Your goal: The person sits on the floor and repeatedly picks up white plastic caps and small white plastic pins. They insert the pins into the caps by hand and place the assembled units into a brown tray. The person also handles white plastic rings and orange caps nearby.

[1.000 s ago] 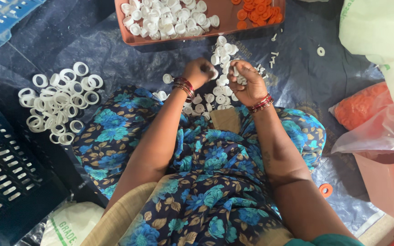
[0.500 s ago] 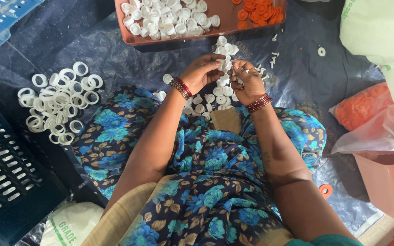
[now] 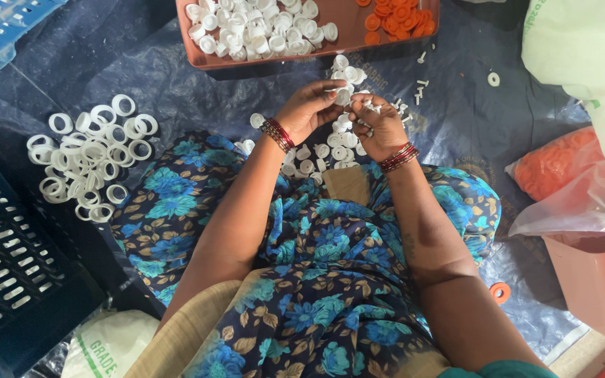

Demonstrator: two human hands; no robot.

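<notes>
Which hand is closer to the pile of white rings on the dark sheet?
Left. The left hand is to the right of the pile of white rings, with bare sheet between; the right hand is farther right, beyond the left hand.

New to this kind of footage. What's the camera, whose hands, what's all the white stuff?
There is no machine here: the single view comes from a camera worn on a person's head, looking down at their own lap and bare hands. The left hand and the right hand meet over a small white plastic piece, pinching it between them; its exact shape is too small to tell. Below them, a pile of small white caps lies on the dark blue sheet. A heap of white rings lies to the left. At the top, a brown tray holds more white caps and some orange discs.
</notes>
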